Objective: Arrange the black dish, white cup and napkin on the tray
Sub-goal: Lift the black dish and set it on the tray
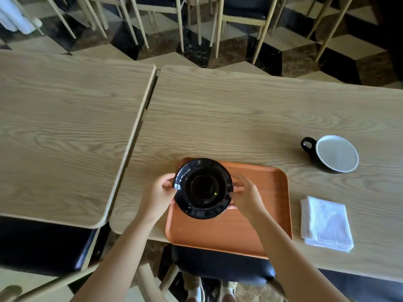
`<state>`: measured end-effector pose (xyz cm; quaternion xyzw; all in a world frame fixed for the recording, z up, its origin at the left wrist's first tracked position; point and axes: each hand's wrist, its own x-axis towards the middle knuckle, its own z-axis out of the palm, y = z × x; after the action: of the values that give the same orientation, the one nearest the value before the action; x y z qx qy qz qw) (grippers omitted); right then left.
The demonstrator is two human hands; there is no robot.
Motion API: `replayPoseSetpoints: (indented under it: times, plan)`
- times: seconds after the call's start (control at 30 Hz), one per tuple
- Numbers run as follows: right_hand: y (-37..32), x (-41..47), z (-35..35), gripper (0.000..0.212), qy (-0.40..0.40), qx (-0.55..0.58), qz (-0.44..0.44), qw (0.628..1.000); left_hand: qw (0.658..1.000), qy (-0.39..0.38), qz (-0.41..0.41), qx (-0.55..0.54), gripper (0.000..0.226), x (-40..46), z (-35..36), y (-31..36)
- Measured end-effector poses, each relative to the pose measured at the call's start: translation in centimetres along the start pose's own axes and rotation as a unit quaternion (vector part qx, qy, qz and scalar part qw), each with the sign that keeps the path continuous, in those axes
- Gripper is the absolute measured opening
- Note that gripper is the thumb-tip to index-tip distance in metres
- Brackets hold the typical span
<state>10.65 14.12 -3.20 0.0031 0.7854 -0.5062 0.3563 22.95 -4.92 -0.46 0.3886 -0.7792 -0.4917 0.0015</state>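
Low in the frame's centre, left hand [160, 192] and right hand [245, 196] grasp the dish [202, 188] between them, over the tray's [250, 225] upper-left corner.

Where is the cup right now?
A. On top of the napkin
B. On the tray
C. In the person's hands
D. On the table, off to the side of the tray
D: the cup stands on the table, apart from the tray and the napkin, while both hands hold the dish.
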Motion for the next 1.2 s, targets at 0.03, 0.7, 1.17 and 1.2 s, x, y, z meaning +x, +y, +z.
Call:
replayPoseSetpoints:
  times: [0.03, 0.7, 1.17, 1.2]
  plan:
    - [0.0, 0.1, 0.1, 0.058, 0.005, 0.0, 0.0, 1.0, 1.0, 0.006, 0.009, 0.009, 0.036, 0.0, 0.1, 0.1]
    - [-1.2, 0.2, 0.3, 0.057, -0.025, -0.074, -0.007, 0.997, 0.983, 0.037, 0.027, 0.179, 0.04, 0.5, -0.3, 0.6]
    - [-4.6, -3.1, -6.0, 0.027, 0.004, -0.216, -0.124, 0.969, 0.972, 0.04, 0.113, 0.2, 0.026, -1.3, 1.2, 6.3]
    - [-5.0, -3.5, -6.8, 0.026, 0.021, -0.236, -0.147, 0.96, 0.966, 0.031, 0.163, 0.197, 0.026, -1.6, 2.3, 7.5]
